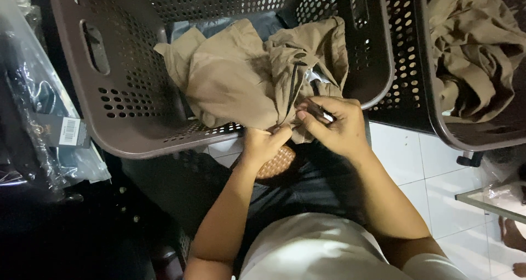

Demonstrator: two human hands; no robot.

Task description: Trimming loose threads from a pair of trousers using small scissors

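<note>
second basket (pixel 405 66) holding tan cloth (pixel 471 50), plastic-wrapped packages (pixel 49 121), white floor tiles (pixel 438 181)

Two hands working a khaki garment at a basket rim.

Left hand (pixel 264 144) is pinching the tan garment (pixel 241 77) edge; right hand (pixel 335 124) is gripping a small metal tool (pixel 320 112) beside the zipper (pixel 294 85). Garment is draping over the perforated brown basket (pixel 118 113); a second basket (pixel 438 121) is holding more tan cloth (pixel 474 44).

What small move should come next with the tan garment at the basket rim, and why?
Probably a short snip or pick at the seam: the right hand holds a small metal tool beside the zipper of the tan garment, while the left hand pinches the fabric edge taut.
</note>
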